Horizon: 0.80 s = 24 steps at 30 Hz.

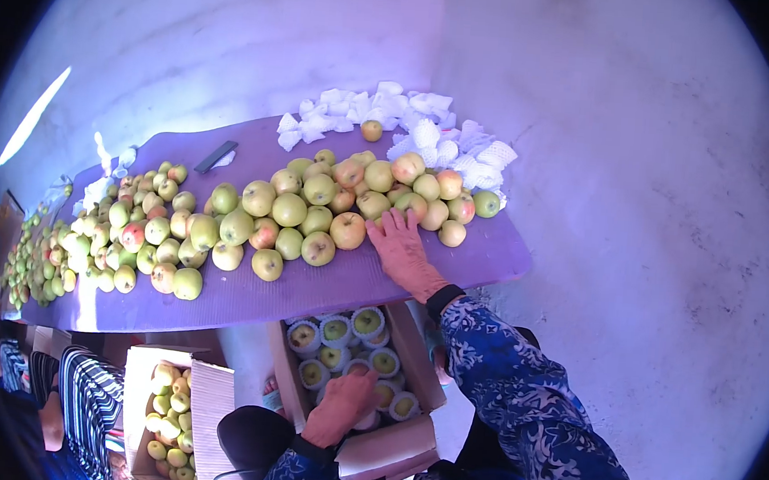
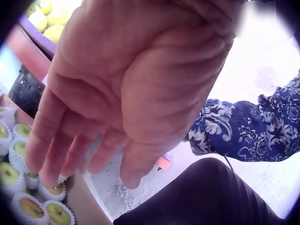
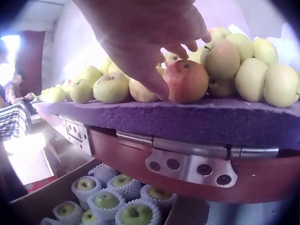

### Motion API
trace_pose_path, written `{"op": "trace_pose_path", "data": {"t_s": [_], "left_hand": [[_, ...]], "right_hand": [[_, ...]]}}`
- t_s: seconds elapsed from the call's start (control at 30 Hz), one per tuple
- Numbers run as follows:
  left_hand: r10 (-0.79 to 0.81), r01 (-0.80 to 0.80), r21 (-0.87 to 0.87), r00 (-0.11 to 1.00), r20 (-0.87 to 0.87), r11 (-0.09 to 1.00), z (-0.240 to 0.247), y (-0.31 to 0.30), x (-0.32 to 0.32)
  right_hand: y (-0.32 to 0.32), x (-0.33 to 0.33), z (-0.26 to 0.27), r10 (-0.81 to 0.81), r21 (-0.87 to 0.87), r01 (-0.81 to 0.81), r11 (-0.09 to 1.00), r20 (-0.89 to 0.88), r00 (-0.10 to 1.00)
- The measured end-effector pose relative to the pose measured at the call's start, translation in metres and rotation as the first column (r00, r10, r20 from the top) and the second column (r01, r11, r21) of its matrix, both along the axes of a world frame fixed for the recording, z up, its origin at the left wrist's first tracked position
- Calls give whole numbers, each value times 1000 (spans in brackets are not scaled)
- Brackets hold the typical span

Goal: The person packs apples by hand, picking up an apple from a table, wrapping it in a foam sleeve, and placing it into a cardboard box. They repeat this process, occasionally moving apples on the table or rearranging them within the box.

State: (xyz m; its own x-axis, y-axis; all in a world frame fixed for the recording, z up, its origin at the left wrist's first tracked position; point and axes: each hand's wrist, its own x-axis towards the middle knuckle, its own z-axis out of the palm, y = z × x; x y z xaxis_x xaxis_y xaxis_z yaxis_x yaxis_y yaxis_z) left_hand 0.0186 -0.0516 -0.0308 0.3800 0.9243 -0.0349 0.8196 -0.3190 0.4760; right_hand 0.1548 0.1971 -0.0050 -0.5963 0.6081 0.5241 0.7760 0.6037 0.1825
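Observation:
My right hand (image 1: 401, 252) reaches over the front edge of the purple padded table (image 1: 346, 282) with its fingers spread. In the right wrist view its thumb lies against the side of a red-blushed apple (image 3: 187, 83), and the other fingers reach past the top of it. My left hand (image 1: 343, 408) hovers above a cardboard box (image 1: 418, 358) of apples in white foam nets (image 1: 367, 322). Seen from the left wrist, its palm (image 2: 126, 84) faces the camera with relaxed fingers and nothing in its grasp.
Loose green and red apples (image 1: 288, 209) spread leftward along the table. White foam nets (image 1: 367, 107) pile up at the back, near a dark flat object (image 1: 216, 157). Another box (image 1: 212, 406) of bare apples stands at lower left, beside a person in striped clothing (image 1: 89, 389).

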Motion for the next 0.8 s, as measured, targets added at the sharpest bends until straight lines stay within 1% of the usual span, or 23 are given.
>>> {"op": "trace_pose_path", "data": {"t_s": [0.13,0.23,0.33,0.43,0.53,0.63,0.73,0.8], "left_hand": [[-1,1,-24,1000,-2,1000,5,1,1],[11,-19,-109,998,-68,994,7,5,3],[31,-35,-101,999,-36,994,7,5,3],[41,-41,-5,999,14,999,3,3,0],[100,-102,-35,993,-65,994,12,8,5],[202,-204,-12,977,-60,979,15,17,10],[248,-249,12,969,11,969,22,22,11],[254,-259,33,961,112,965,19,25,9]], "right_hand": [[-1,2,3,3,45,-1,999,-43,999],[-7,8,10,-1,0,1,1000,-43,999],[-11,16,12,30,-49,-35,998,-106,994],[-21,28,14,47,-144,-74,987,-178,983],[-28,37,12,29,-255,-145,956,-408,913],[-31,47,17,-105,-472,-204,858,-549,829],[-26,59,19,-198,-633,-441,636,-686,700],[-25,64,18,-244,-667,-522,532,-711,659]]}}
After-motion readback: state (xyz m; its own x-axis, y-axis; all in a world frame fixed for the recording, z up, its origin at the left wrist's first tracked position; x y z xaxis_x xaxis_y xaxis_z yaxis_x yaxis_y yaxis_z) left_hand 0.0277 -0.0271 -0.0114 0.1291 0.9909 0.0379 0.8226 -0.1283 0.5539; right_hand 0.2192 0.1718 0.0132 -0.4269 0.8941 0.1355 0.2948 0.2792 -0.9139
